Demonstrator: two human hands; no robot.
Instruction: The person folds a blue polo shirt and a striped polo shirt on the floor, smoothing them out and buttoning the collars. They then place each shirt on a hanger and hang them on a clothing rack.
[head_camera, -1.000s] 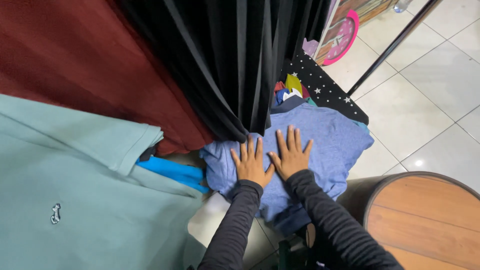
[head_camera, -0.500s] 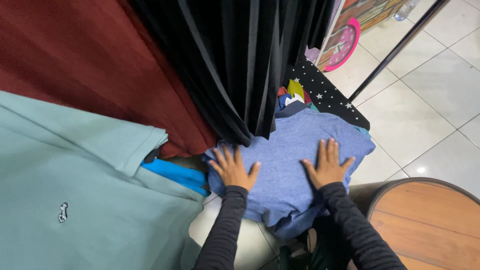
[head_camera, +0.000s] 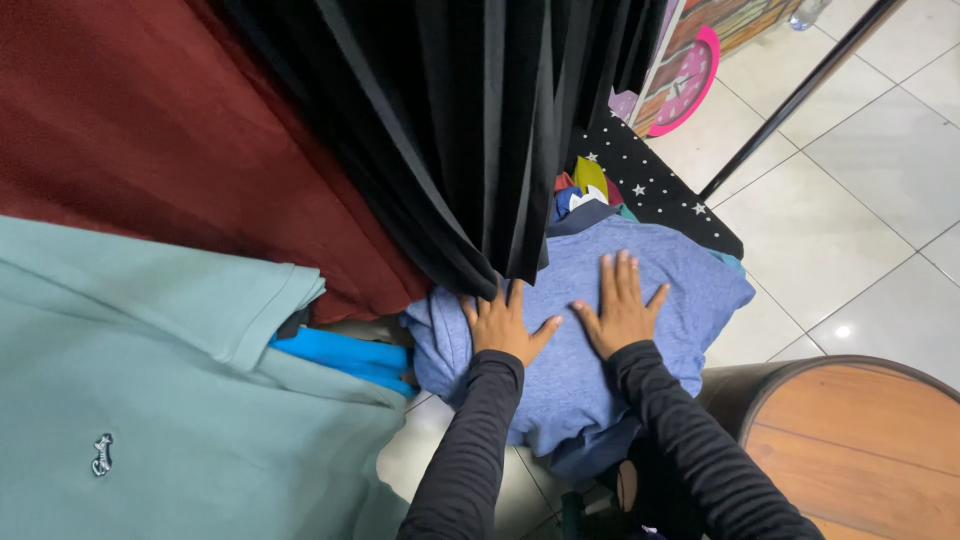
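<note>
Pale floor tiles (head_camera: 850, 230) fill the right side of the head view, with a round wooden stool (head_camera: 850, 450) at the lower right. Black curtain folds (head_camera: 470, 130) hang beside maroon cloth (head_camera: 150, 130). Both my arms reach forward in dark ribbed sleeves. My left hand (head_camera: 503, 325) and right hand (head_camera: 622, 310) lie palm-down, fingers (head_camera: 608, 282) spread and released, grasping nothing, pressed flat on the blue shirt (head_camera: 590, 350). It tops a clothes pile between curtain and stool. At left lies a teal polo (head_camera: 150, 400).
</note>
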